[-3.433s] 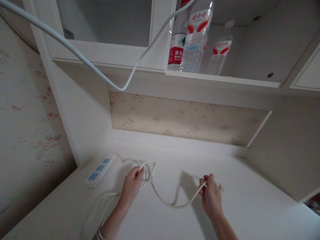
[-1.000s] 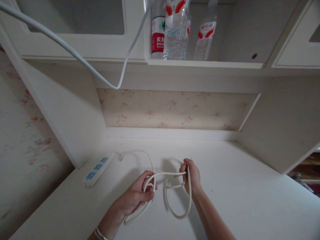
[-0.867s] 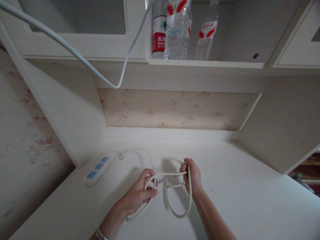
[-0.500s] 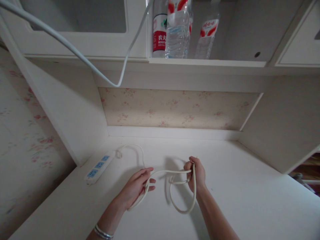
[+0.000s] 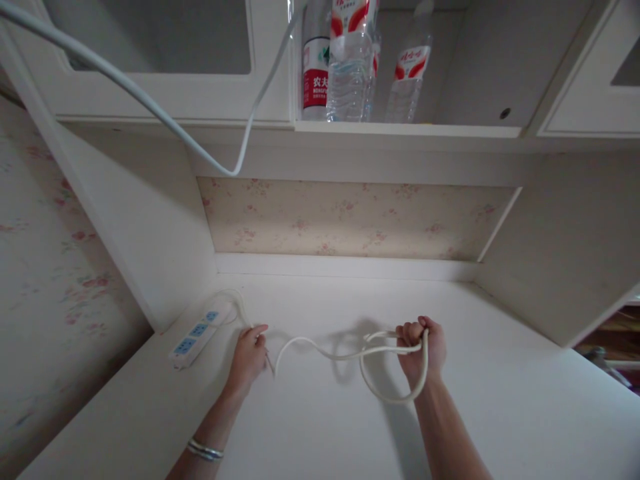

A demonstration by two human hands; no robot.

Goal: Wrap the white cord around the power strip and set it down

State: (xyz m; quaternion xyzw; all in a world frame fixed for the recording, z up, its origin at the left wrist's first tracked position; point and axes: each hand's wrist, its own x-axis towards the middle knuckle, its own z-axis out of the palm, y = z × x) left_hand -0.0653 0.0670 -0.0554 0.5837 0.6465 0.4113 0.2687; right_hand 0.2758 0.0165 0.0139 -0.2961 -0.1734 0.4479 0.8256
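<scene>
A white power cord (image 5: pixel 340 357) stretches in a loose wave between my two hands. My left hand (image 5: pixel 249 357) is closed on the cord close to the power strip, with a bracelet on that wrist. My right hand (image 5: pixel 423 347) grips a gathered coil of the same cord in a fist, and one loop hangs below it. The white power strip (image 5: pixel 193 343) with blue sockets lies on the desk to the left of my left hand. From its far end the cord arches up and over to my left fingers.
The white desk (image 5: pixel 320 427) runs under both hands, between side panels. Overhead, an open shelf (image 5: pixel 460 131) holds several plastic bottles (image 5: pixel 347 80). A pale cable (image 5: pixel 150 103) hangs across the upper left, close to the camera.
My left hand has moved left toward the power strip and closed on the cord. My right hand has shifted right with the coil, and the cord between them is drawn out wider.
</scene>
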